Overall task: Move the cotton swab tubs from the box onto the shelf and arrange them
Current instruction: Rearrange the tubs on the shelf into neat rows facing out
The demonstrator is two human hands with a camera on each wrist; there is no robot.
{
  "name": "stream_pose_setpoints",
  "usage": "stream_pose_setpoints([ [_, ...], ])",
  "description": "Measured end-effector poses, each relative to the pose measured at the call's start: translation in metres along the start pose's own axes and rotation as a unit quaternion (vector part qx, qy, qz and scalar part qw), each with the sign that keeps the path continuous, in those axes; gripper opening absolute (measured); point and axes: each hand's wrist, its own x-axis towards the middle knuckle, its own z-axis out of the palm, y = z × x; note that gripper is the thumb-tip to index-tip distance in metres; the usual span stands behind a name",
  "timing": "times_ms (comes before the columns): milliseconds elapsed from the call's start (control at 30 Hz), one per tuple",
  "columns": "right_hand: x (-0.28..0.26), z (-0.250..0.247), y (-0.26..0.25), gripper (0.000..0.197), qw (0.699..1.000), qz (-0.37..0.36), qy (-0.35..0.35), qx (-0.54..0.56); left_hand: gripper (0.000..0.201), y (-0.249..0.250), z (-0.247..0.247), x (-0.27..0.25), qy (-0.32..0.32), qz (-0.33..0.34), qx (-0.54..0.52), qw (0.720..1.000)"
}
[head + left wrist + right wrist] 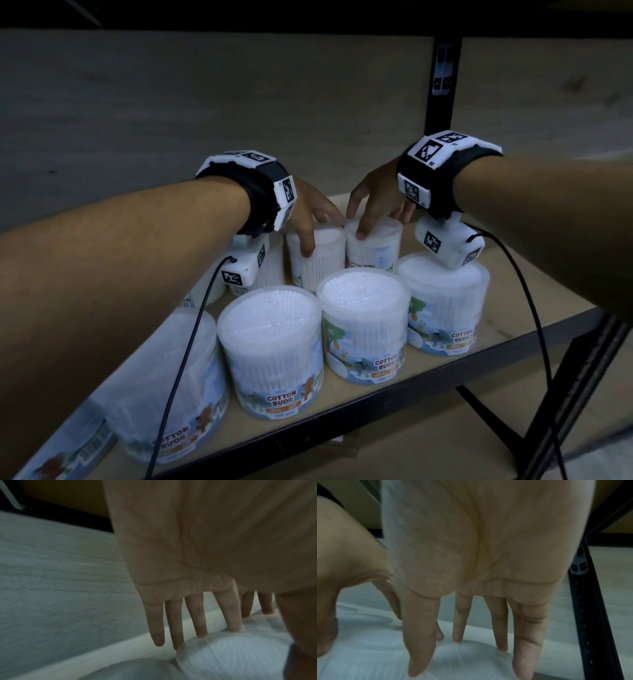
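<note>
Nearest tub: your left forearm crosses over a clear round plastic tub packed with white cotton swabs [178, 387], its label reading "COTTON BUDS", at the shelf's front edge.
Left hand: your left hand [308, 212] reaches to the back row, fingers spread and curved down over a clear swab tub with no label showing [318, 260], thumb on its near side and fingers [197, 616] at its far rim.
Right hand: your right hand [373, 202] grasps the neighbouring labelled tub [375, 250] the same way, fingertips [527, 649] on its lid.
Contact: the two held tubs stand upright, touching side by side.
Front row: three more labelled tubs [366, 325] stand upright.
Shelf: pale wooden board with a black metal front rail [507, 353]; every visible tub sits on it.
</note>
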Motion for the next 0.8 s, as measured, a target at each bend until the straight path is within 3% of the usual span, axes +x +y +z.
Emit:
stream_pose_setpoints([
  [233, 0.005, 0.003, 0.0, 0.054, 1.0, -0.01, -0.004, -0.006, 0.076, 0.0, -0.001, 0.0, 0.015, 0.002, -0.004, 1.0],
  [367, 0.002, 0.002, -0.002, 0.054, 0.999, -0.011, -0.004, -0.037, 0.074, -0.001, 0.005, 0.005, 0.053, -0.033, -0.04, 0.997],
  [567, 0.001, 0.003, -0.002, 0.054, 0.999, -0.007, 0.0, -0.034, 0.08, 0.005, 0.011, 0.007, 0.082, -0.071, -0.01, 0.994],
  [800, -0.006, 0.0, -0.005, 0.058, 0.999, -0.003, 0.006, -0.051, 0.09, 0.004, 0.004, -0.001, 0.059, -0.017, -0.024, 0.998],
])
